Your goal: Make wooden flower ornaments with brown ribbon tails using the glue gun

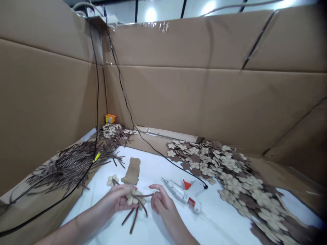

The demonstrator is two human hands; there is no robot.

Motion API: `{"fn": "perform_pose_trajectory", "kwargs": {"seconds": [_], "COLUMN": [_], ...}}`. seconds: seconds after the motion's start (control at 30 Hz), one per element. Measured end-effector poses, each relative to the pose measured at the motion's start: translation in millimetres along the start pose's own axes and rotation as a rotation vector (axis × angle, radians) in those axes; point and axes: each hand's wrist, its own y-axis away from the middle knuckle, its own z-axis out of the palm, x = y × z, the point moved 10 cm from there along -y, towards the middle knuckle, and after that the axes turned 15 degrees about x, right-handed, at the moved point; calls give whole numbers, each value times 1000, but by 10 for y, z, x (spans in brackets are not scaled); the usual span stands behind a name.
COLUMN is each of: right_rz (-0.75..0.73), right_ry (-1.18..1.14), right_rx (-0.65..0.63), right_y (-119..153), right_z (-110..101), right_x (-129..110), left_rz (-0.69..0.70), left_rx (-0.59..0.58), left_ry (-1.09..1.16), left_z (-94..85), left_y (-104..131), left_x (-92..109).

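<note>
My left hand [120, 199] grips a beige felt flower [131, 196] with its petals facing up. Several thin brown strips [134, 220] stick out from the flower toward me and to the right. One strip [145, 195] reaches across to my right hand [163, 203], whose thumb and curled fingers close at its end while the index finger points left. Just beyond my left hand lies another small beige flower [112, 179] with a brown strip. A white glue gun [181, 193] with a red trigger rests right of my right hand, nozzle pointing away and left.
A torn cardboard piece [132, 170] lies on the white sheet [153, 160]. Loose brown strips [76, 163] pile up at left, felt flowers [227, 170] at right. A black cable [153, 148] crosses to the glue gun. Cardboard walls [178, 95] enclose the area; an orange box [110, 118] stands in the corner.
</note>
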Motion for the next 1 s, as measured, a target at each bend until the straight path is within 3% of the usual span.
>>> {"fn": "perform_pose_trajectory", "kwargs": {"seconds": [0.47, 1.0], "right_rz": [70, 104], "right_ry": [-46, -70], "right_rx": [-26, -37], "right_y": [18, 0], "right_z": [27, 16], "right_x": [-12, -28], "left_rz": [5, 143], "left_rx": [-59, 84], "left_ry": [22, 32], "left_z": [-11, -84], "left_y": [1, -24], "left_x": [26, 84]}}
